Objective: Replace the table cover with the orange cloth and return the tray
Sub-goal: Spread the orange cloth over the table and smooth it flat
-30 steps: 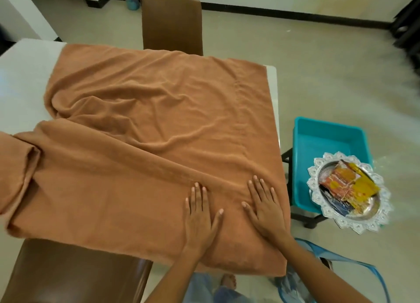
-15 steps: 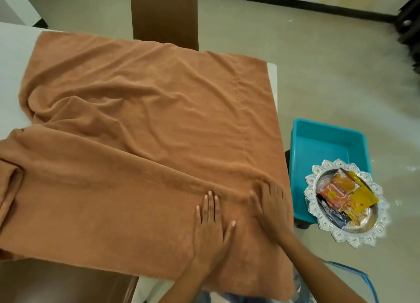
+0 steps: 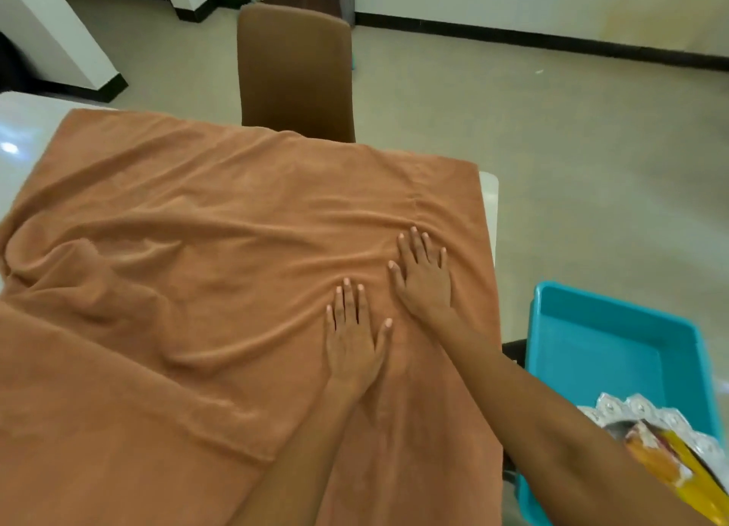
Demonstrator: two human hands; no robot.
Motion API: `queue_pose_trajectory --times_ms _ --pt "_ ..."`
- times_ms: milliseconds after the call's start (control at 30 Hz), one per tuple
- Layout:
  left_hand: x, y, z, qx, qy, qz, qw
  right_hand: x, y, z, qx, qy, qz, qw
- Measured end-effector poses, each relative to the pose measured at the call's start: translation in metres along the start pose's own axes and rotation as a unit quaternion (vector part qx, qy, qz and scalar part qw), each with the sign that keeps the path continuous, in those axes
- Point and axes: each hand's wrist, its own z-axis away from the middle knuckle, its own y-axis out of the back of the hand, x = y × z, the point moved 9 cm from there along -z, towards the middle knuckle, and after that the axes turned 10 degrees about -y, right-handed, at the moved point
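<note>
Smoothing is what you are doing now, and the folds on the left show how much is left: the orange cloth (image 3: 189, 289) lies bunched and ridged over the left half of the white surface (image 3: 15, 131), which shows bare at the far left corner. Moving right, your left hand (image 3: 353, 336) lies flat on the cloth, fingers straight, its grip wide and holding nothing. Just beside it, a little farther away, your right hand (image 3: 426, 275) presses flat in the same way, grip wide too. A second ago both palms sat at the near right edge; they have since slid toward the far side, pushing small ridges ahead of the fingertips (so the near right part now looks flatter). Behind the surface stands a brown chair (image 3: 294, 72). At the right, off the surface, the silver tray (image 3: 647, 411) with its packets rests on the blue tub (image 3: 615, 352), not yet returned, I judge.
</note>
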Motion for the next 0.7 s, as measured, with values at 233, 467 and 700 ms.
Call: queue_pose_trajectory --times_ms 233,467,700 --pt "0.041 -0.019 -0.070 0.013 -0.034 -0.018 0.999 0.056 0.021 -0.064 0.039 -0.027 0.003 0.999" --pt "0.065 -0.030 -0.105 0.004 -0.064 -0.013 0.998 0.091 0.037 -0.076 0.084 -0.103 -0.018 0.991" --pt "0.081 -0.034 -0.077 -0.005 -0.076 0.025 0.997 0.106 0.042 -0.103 0.044 -0.128 0.024 0.990"
